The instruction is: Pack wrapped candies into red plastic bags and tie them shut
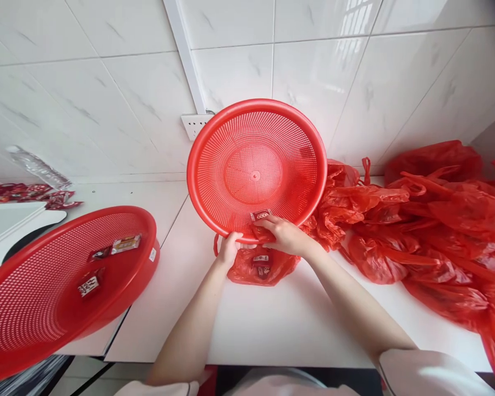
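A red perforated plastic basket (214, 165) is tilted up so that its inside faces me. My left hand (230, 248) is closed on its near rim. Inside that rim, my right hand (286, 235) has its fingers closed on a small dark-red snack packet (260, 214). Under the basket's near edge lies an open red plastic bag (282, 269), with small wrapped packets (262, 264) showing in it. Part of the bag is hidden by the basket and my hands.
On the left stands a second red basket (150, 242) with a few wrapped snacks (126, 244) inside. Several filled red plastic bags (429, 231) crowd the right side. A clear plastic bottle (41, 168) and red packets lie at the far left, and a power socket (194, 126) is on the tiled wall.
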`<state>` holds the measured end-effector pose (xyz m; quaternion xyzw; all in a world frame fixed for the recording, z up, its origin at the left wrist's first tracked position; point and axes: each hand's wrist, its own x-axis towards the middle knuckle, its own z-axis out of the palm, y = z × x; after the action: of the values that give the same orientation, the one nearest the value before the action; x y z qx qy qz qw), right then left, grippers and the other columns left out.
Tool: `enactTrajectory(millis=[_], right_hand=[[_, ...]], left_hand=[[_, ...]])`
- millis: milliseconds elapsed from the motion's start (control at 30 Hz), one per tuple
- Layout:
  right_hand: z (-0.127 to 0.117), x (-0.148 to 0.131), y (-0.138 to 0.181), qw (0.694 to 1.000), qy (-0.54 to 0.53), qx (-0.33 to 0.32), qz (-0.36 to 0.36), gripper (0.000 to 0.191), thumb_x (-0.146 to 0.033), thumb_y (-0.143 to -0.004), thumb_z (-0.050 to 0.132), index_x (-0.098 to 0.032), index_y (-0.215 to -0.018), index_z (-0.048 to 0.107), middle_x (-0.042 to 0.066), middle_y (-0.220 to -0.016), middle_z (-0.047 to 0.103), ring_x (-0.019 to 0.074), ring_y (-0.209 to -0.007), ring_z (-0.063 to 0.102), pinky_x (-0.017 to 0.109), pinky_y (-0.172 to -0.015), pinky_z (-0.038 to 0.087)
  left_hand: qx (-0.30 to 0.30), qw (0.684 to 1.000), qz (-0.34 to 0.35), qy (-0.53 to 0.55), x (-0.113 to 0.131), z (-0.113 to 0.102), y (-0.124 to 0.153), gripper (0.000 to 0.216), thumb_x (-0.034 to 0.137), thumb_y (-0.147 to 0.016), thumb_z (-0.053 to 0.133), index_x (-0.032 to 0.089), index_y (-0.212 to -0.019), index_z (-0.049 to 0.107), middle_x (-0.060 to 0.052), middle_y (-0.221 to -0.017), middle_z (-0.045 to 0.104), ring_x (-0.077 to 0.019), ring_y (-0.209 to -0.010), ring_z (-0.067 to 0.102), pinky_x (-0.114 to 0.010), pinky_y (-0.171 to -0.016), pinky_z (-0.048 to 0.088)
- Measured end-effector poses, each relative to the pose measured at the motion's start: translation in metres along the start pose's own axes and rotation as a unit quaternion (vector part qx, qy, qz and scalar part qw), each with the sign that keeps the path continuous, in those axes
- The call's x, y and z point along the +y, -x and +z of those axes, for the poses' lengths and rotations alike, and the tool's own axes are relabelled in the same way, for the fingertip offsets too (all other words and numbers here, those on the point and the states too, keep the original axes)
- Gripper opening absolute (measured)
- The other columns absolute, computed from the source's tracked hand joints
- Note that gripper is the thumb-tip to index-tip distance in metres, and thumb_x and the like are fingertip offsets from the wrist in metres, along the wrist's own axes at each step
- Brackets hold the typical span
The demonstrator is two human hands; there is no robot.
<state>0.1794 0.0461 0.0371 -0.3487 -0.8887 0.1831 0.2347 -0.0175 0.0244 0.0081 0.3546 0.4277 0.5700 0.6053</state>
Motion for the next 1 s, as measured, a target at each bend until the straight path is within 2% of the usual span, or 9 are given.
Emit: enactTrajectory(millis=[100, 200, 267, 333, 467, 633, 733, 833, 1000], right_hand=[[-0.003, -0.002, -0.002, 0.997, -0.073, 0.031, -0.007, 0.044, -0.013, -0.083, 0.060, -0.021, -0.125, 0.061, 0.009, -0.121, 0.065, 0.0216, -0.108, 0.062, 0.034, -0.095, 0.048], [-0.009, -0.004, -0.003, 0.981, -0.155, 0.108, 0.036, 0.029, -0.023, -0.092, 0.051, -0.022, -0.115, 0.068, 0.005, -0.107, 0.071, 0.0194, -0.098, 0.066, 0.031, -0.090, 0.049], [-0.013, -0.005, -0.002, 0.962, -0.202, 0.159, 0.090, 0.028, -0.034, -0.093, 0.051, -0.019, -0.105, 0.072, 0.004, -0.091, 0.073, 0.0185, -0.084, 0.067, 0.030, -0.080, 0.050], [-0.016, -0.004, -0.001, 0.943, -0.249, 0.176, 0.131, 0.033, -0.042, -0.091, 0.054, -0.014, -0.093, 0.072, 0.002, -0.076, 0.070, 0.0159, -0.069, 0.062, 0.027, -0.069, 0.048], [-0.021, -0.004, 0.003, 0.936, -0.297, 0.128, 0.141, 0.039, -0.049, -0.087, 0.057, -0.013, -0.078, 0.068, 0.000, -0.066, 0.063, 0.0133, -0.061, 0.055, 0.025, -0.062, 0.045], [-0.019, -0.016, 0.003, 0.958, -0.285, -0.001, 0.036, 0.031, -0.041, -0.091, 0.053, -0.015, -0.088, 0.070, 0.001, -0.081, 0.069, 0.0170, -0.076, 0.063, 0.028, -0.075, 0.049], [-0.014, -0.024, 0.001, 0.978, -0.209, 0.002, 0.024, 0.030, -0.037, -0.095, 0.048, -0.019, -0.105, 0.069, 0.004, -0.095, 0.071, 0.0190, -0.088, 0.066, 0.030, -0.083, 0.049], [-0.012, -0.030, 0.001, 0.985, -0.170, -0.005, 0.008, 0.036, -0.037, -0.097, 0.047, -0.022, -0.127, 0.058, 0.006, -0.116, 0.069, 0.0201, -0.103, 0.065, 0.033, -0.092, 0.048], [-0.016, -0.031, 0.003, 0.990, -0.137, -0.030, -0.011, 0.033, -0.039, -0.099, 0.041, -0.024, -0.115, 0.066, 0.003, -0.110, 0.071, 0.0192, -0.100, 0.066, 0.034, -0.093, 0.048]], left_hand=[[0.027, 0.999, 0.015, 0.019, 0.000, -0.004, -0.004, 0.014, 0.023, -0.061, 0.063, 0.015, -0.068, 0.055, -0.001, -0.071, 0.058, -0.0259, -0.085, 0.066, -0.048, -0.073, 0.060], [0.037, 0.999, 0.020, 0.032, -0.002, -0.009, -0.008, 0.016, 0.023, -0.062, 0.064, 0.014, -0.072, 0.057, -0.001, -0.075, 0.059, -0.0250, -0.084, 0.066, -0.047, -0.072, 0.061], [0.035, 0.999, 0.018, 0.034, -0.001, -0.011, -0.010, 0.018, 0.023, -0.063, 0.064, 0.013, -0.076, 0.058, -0.002, -0.079, 0.061, -0.0246, -0.085, 0.066, -0.047, -0.073, 0.061], [0.043, 0.998, 0.022, 0.032, 0.001, -0.012, -0.010, 0.018, 0.024, -0.063, 0.064, 0.013, -0.076, 0.059, -0.003, -0.080, 0.062, -0.0245, -0.085, 0.066, -0.047, -0.073, 0.060], [0.058, 0.998, 0.026, 0.024, 0.008, -0.011, -0.009, 0.019, 0.023, -0.060, 0.063, 0.013, -0.076, 0.061, -0.004, -0.079, 0.064, -0.0257, -0.085, 0.066, -0.045, -0.072, 0.060], [0.053, 0.998, 0.019, 0.030, 0.011, -0.015, -0.011, 0.026, 0.028, -0.060, 0.060, 0.013, -0.081, 0.064, -0.006, -0.082, 0.068, -0.0275, -0.086, 0.067, -0.041, -0.069, 0.059], [0.054, 0.998, 0.021, 0.027, 0.012, -0.019, -0.013, 0.027, 0.029, -0.061, 0.059, 0.013, -0.082, 0.065, -0.007, -0.084, 0.070, -0.0278, -0.087, 0.067, -0.039, -0.069, 0.058], [0.063, 0.997, 0.026, 0.022, 0.013, -0.022, -0.014, 0.025, 0.029, -0.061, 0.058, 0.014, -0.080, 0.065, -0.007, -0.083, 0.070, -0.0271, -0.086, 0.068, -0.038, -0.069, 0.058], [0.063, 0.997, 0.029, 0.026, 0.014, -0.020, -0.013, 0.023, 0.028, -0.061, 0.058, 0.014, -0.079, 0.064, -0.007, -0.084, 0.070, -0.0280, -0.090, 0.067, -0.041, -0.075, 0.058]])
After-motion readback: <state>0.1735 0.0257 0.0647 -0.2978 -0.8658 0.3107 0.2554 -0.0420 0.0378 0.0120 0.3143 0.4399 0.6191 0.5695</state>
